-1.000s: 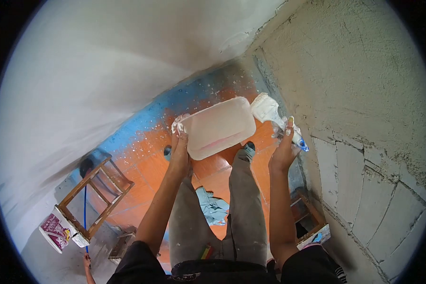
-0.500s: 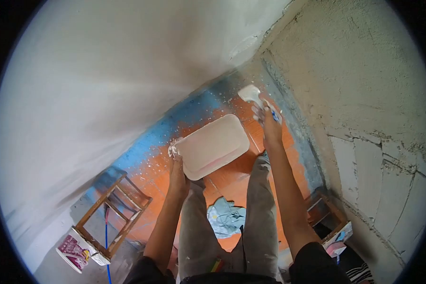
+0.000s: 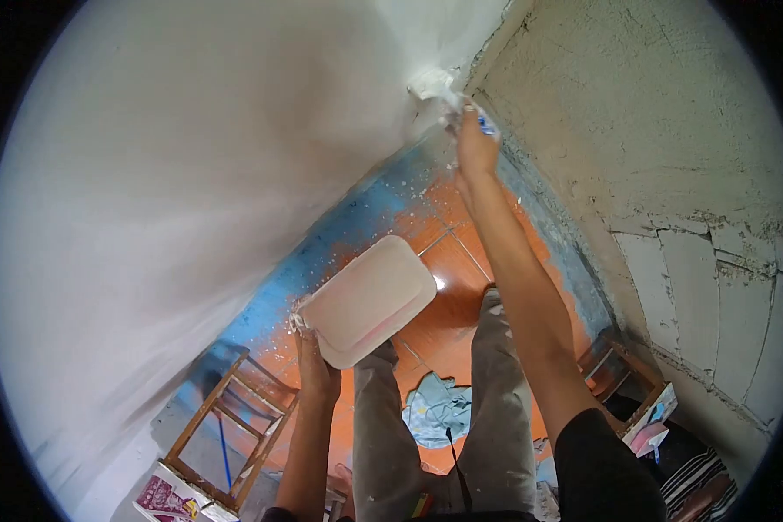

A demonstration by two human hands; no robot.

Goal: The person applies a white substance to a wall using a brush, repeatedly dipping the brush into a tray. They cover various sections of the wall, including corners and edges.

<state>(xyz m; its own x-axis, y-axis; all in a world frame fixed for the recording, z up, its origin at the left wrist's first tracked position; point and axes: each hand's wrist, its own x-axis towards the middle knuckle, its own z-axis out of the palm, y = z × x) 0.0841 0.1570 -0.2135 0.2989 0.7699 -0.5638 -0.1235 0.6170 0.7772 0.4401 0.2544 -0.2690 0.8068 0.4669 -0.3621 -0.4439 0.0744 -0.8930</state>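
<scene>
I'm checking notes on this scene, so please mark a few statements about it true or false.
1. The left hand holds the pale tray. True.
2. The right hand is empty. False: it grips a wide-bladed tool, blurred, up by the corner.
3. A light blue cloth lies on the floor between the person's legs. True.
4. The wall on the right is smooth throughout. False: it has rough plaster and jagged joints.
</scene>
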